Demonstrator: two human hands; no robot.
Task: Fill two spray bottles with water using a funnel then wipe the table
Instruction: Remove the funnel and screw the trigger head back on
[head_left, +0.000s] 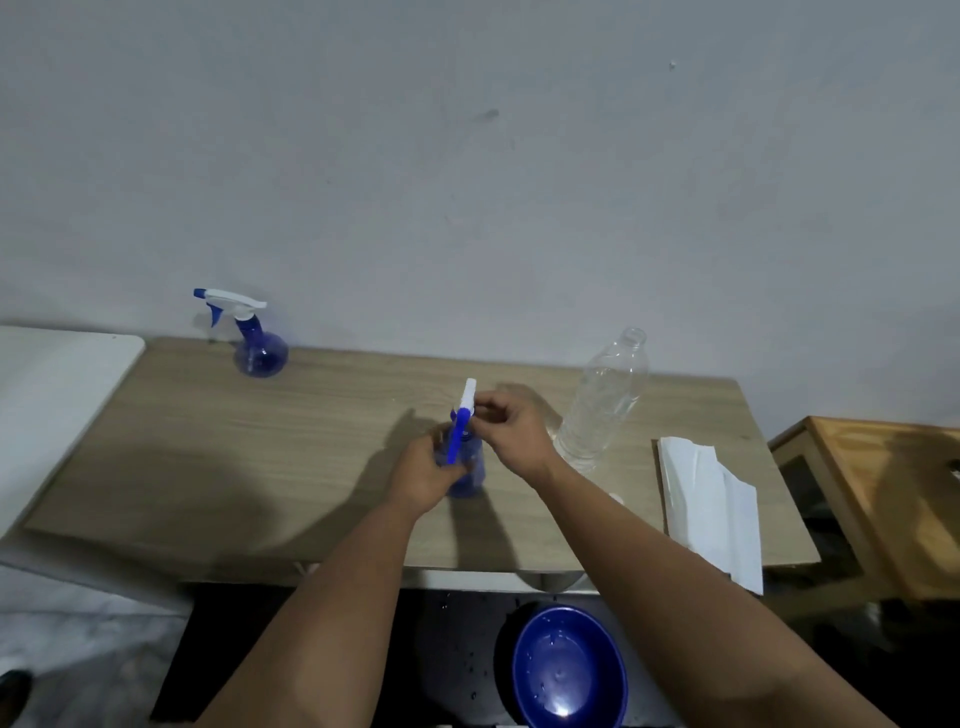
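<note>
At mid-bench (260, 467), the blue spray bottle (467, 475) is steadied in the left hand's (426, 473) grip while its trigger head (464, 415) is pinched by the right hand (511, 428), seemingly for screwing.

**Both hands meet at centre**

Two bare forearms reach forward from the lower edge and converge. The left hand (428, 470) has its fingers curled in a grip, knuckles toward the camera. The right hand (511, 423) sits just above and beside it, wrist bent, fingertips pinched together pointing left.
</note>
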